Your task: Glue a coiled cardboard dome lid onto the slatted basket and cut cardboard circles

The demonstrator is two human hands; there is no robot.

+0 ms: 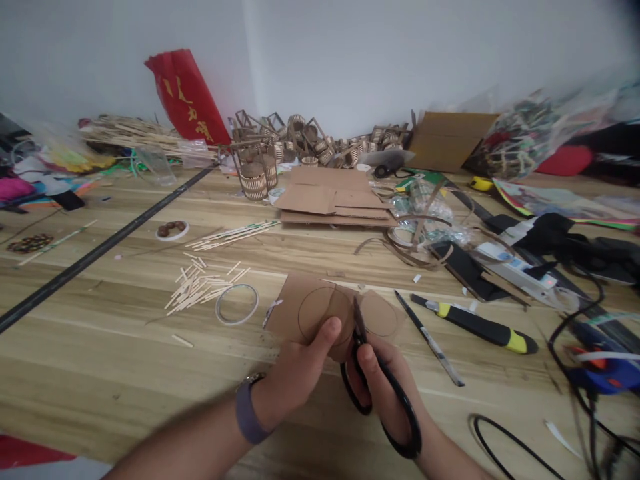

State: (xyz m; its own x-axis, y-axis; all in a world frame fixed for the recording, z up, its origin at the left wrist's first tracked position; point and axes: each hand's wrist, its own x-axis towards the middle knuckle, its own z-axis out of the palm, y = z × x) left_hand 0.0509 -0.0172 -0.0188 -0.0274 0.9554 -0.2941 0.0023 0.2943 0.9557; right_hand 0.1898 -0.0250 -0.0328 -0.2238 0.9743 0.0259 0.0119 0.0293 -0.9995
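Note:
My left hand (305, 363) pinches a brown piece of cardboard (290, 300) by its near edge, thumb on top. A circle is drawn on this piece. In my right hand (395, 380) is a pair of black-handled scissors (358, 320), its blades at the right edge of the cardboard beside the drawn circle. Whether the blades are apart is hard to make out. Just right of the blades lies another cardboard piece (385, 313), also marked with a circle. Left of the cardboard rests a tape ring (237, 304) next to a heap of short sticks (200, 283).
Folded cardboard (333, 193) lies farther back, before several small woven baskets (254, 181). To the right are a slim pen-like tool (430, 340), a yellow-black utility knife (475, 323), a power strip (525, 273) and black cables (500, 443). A dark metal bar (110, 247) crosses the left side.

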